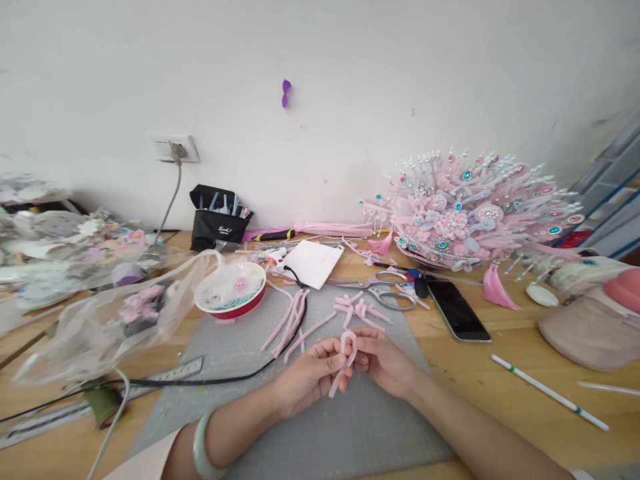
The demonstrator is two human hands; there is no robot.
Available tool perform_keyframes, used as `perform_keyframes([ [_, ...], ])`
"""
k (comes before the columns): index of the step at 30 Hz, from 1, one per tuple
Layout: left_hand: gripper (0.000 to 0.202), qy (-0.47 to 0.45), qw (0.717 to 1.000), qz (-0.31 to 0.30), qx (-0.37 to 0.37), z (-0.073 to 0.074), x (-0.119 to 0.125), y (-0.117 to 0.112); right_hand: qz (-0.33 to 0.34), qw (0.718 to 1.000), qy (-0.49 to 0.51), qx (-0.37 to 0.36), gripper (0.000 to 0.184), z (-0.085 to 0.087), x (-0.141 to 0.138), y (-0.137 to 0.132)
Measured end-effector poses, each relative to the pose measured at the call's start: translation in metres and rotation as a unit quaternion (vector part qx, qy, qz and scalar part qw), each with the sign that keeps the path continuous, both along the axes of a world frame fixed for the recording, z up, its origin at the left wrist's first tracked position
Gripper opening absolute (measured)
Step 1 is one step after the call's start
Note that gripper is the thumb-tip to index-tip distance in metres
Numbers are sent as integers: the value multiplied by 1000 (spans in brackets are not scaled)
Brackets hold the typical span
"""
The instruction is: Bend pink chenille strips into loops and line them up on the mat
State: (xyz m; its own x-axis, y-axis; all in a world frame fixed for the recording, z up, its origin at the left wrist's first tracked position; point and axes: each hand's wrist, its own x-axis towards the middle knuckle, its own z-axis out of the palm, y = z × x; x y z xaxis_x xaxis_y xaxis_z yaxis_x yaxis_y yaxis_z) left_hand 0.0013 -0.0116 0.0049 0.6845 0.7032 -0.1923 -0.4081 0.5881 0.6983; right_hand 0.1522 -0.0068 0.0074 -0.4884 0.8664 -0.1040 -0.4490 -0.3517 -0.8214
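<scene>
Both my hands meet over the grey cutting mat [250, 413], pinching one pink pipe cleaner [347, 357] bent into a loop, its ends hanging down between them. My left hand [307, 377], with a pale green bangle on the wrist, grips the lower part. My right hand [383, 360] holds the loop's right side. Just beyond lie several knotted pink pipe cleaner pieces [357, 310] and a bundle of straight pink ones [290, 320].
Scissors [383, 290], a black phone [457, 310], a red-rimmed bowl [231, 297], a white card [311, 262] and a black cable [200, 380] lie around the mat. A large pink beaded headdress [465, 213] stands back right. Plastic bags [110, 313] clutter the left, a white stick [547, 392] lies right.
</scene>
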Motion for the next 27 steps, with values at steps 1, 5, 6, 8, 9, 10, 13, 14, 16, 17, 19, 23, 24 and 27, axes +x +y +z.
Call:
perform_keyframes([
  [1, 20, -2, 1000, -5, 2, 1, 0, 0, 4, 1000, -7, 8, 15, 1, 0, -1],
  [5, 20, -2, 1000, -18, 14, 2, 0, 0, -6, 1000, -18, 10, 15, 3, -1, -2],
  [6, 20, 0, 1000, -14, 17, 2, 0, 1, -18, 1000, -14, 5, 15, 2, -2, -3],
  [8, 21, 8, 1000, 1, 25, 2, 0, 3, -51, 999, -6, 1, 14, 0, -3, -3],
  [9, 21, 12, 999, 9, 31, 2, -1, 3, -65, 998, -3, 0, 15, -2, -4, -3],
  [10, 21, 15, 999, 15, 40, 2, -1, 4, -75, 997, -1, -1, 16, -3, -5, -3],
  [13, 21, 24, 998, 18, 57, 0, 0, 4, -75, 997, 5, -6, 19, -5, -7, -3],
  [14, 20, 26, 998, 20, 59, 0, 0, 3, -70, 998, 7, -6, 19, -5, -8, -3],
  [16, 20, 24, 997, 31, 61, -1, 1, 3, -59, 998, 7, -3, 19, -5, -8, -3],
  [17, 19, 20, 997, 37, 62, -2, 2, 2, -54, 999, 4, 2, 19, -5, -9, -3],
  [19, 17, 8, 997, 42, 61, -2, 3, 2, -50, 999, -4, 13, 18, -5, -9, -3],
  [23, 16, -7, 999, 37, 37, -2, 3, 2, -56, 998, -27, 24, 18, -7, -9, -2],
  [24, 16, -11, 999, 40, 31, -1, 2, 2, -61, 997, -33, 23, 18, -8, -9, -2],
  [27, 17, -21, 999, 42, 20, 1, 2, 2, -79, 996, -40, 18, 18, -9, -8, -1],
])
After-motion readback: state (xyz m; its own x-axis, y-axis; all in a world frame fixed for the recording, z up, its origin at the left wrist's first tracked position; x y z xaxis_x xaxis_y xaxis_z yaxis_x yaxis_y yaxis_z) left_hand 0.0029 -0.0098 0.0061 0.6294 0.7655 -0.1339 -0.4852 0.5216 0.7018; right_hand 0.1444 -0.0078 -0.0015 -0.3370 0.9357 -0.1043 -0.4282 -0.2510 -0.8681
